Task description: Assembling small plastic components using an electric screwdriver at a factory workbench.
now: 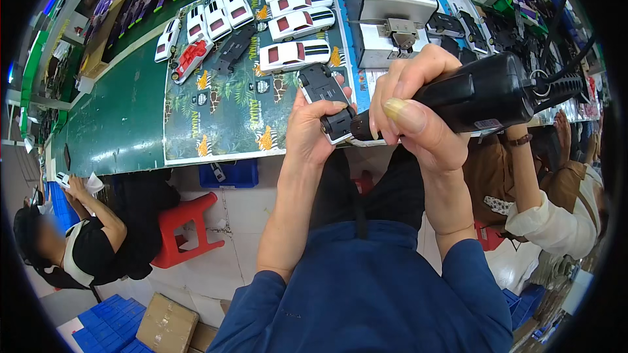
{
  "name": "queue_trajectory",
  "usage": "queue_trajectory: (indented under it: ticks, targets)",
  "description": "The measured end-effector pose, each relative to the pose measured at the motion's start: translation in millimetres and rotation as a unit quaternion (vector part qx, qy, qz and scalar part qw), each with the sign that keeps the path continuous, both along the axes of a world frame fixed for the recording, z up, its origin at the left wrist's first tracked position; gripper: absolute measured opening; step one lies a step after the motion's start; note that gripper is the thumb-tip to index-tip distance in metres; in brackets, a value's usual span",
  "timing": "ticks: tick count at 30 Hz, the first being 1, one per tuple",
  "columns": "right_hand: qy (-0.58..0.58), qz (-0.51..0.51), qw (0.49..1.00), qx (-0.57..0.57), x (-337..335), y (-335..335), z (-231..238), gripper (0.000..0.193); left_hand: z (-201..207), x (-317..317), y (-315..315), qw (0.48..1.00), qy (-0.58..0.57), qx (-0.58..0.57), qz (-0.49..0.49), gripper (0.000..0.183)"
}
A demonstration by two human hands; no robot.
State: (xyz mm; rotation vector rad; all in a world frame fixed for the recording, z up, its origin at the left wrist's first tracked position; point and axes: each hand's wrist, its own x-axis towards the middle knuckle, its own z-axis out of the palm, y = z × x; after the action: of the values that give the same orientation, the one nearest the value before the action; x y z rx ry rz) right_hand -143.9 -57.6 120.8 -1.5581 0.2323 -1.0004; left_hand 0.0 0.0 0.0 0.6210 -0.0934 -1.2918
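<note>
My left hand [306, 125] grips a toy car [319, 85] turned with its black underside up, near the front edge of the bench. My right hand [418, 114] is closed around a black electric screwdriver [481, 91] with a cord at its back end. The screwdriver's nose meets the near end of the car's underside; the very tip is hidden there. Just beyond lie white toy cars with dark stripes, one of them a white car [294, 55] close to my left hand. A red toy car [191, 61] and a loose black car base [233, 49] lie further left.
A printed mat [229, 124] covers part of the green bench [124, 104]. A metal box-like machine [392, 6] stands at the back, with black car bases [448, 24] right of it. A red stool [190, 232] and a blue bin [235, 173] are below. Co-workers sit on both sides.
</note>
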Motion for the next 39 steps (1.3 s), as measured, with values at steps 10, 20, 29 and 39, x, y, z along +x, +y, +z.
queue_trajectory:
  ticks: [10,20,29,39]
  targets:
    - [-0.012,-0.008,1.000,0.001,2.1,2.4,0.4,0.021,7.9,-2.5,0.5,0.999,0.033,0.013,-0.018,0.057]
    - [-0.181,0.380,0.907,-0.016,-36.0,-53.7,-34.9,0.017,14.7,-32.1,-8.7,0.998,0.028,-0.022,-0.059,0.045]
    - [-0.195,0.185,0.963,-0.022,-10.2,-9.9,-20.4,0.030,25.4,-18.8,1.2,0.999,0.027,-0.013,-0.018,0.050]
    - [-0.176,0.139,0.972,-0.074,6.3,4.9,-7.9,0.033,50.9,7.5,5.5,0.918,-0.390,-0.068,-0.005,0.036]
